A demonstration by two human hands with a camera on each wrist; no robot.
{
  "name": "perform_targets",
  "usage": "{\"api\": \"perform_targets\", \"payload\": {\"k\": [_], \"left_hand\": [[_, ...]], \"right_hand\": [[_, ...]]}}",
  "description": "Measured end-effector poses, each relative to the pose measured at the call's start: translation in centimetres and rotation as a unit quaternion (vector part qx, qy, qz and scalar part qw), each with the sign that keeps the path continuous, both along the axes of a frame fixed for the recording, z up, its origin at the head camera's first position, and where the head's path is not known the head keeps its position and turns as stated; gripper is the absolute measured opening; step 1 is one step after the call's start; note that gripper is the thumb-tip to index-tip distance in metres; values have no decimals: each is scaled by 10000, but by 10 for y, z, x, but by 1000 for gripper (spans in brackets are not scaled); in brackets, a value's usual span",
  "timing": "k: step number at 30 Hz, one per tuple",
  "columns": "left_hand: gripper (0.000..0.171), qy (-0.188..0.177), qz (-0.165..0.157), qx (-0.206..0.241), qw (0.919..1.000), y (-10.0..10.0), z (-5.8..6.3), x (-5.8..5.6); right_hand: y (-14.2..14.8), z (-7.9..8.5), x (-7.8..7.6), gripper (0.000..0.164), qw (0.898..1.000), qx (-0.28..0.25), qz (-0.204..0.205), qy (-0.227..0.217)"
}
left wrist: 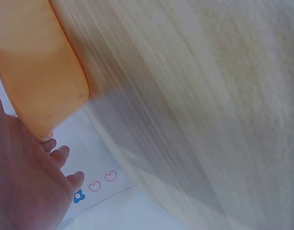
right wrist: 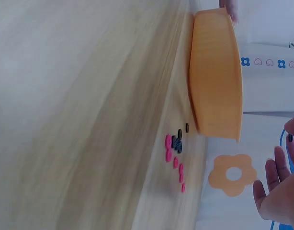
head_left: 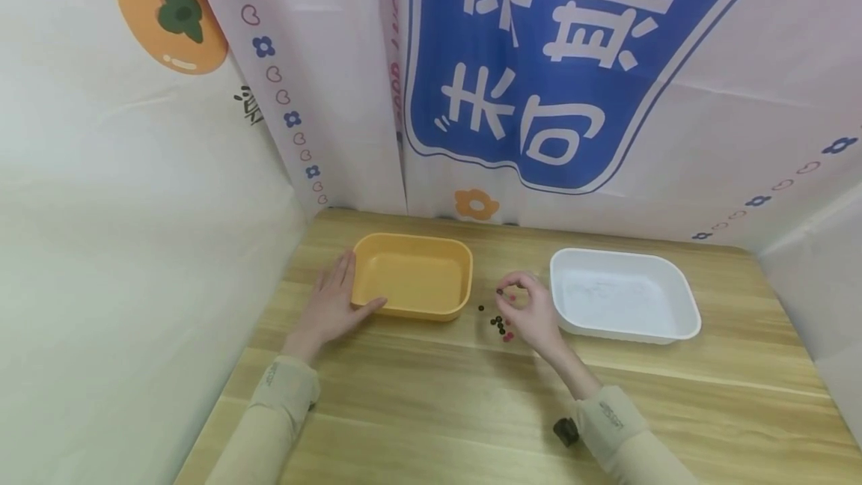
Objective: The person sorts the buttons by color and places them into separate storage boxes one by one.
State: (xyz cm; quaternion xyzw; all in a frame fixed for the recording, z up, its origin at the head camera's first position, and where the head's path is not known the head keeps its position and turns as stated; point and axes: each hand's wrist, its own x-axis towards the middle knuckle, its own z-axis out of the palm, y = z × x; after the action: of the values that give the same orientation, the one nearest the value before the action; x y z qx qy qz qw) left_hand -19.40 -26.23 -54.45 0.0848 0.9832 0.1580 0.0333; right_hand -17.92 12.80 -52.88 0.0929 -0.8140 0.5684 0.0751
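Observation:
My left hand rests against the left end of a yellow plastic tray, fingers straight along its side and thumb over the front rim. In the left wrist view, the fingertips of my left hand meet the tray's edge. Between thumb and forefinger, my right hand pinches a small black button, above the table between the two trays. Beneath it lie loose black buttons and pink buttons, several of each, partly hidden by the hand in the head view.
A white plastic tray stands to the right of my right hand. The wood-grain table ends at printed cloth walls behind and at both sides. A dark object sits by my right sleeve.

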Motion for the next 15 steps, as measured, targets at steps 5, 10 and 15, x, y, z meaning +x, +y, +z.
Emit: {"api": "perform_targets", "payload": {"k": [5, 10, 15], "left_hand": [[122, -2, 3, 11, 10000, 1, 1, 0], [123, -9, -1, 2, 10000, 1, 1, 0], [123, -8, -7, 7, 10000, 1, 1, 0]], "right_hand": [[-11, 5, -3, 22, 10000, -59, 56, 28], [-24, 4, -9, 19, 9998, -19, 169, 34], [-38, 2, -15, 17, 9994, 90, 294, 140]]}}
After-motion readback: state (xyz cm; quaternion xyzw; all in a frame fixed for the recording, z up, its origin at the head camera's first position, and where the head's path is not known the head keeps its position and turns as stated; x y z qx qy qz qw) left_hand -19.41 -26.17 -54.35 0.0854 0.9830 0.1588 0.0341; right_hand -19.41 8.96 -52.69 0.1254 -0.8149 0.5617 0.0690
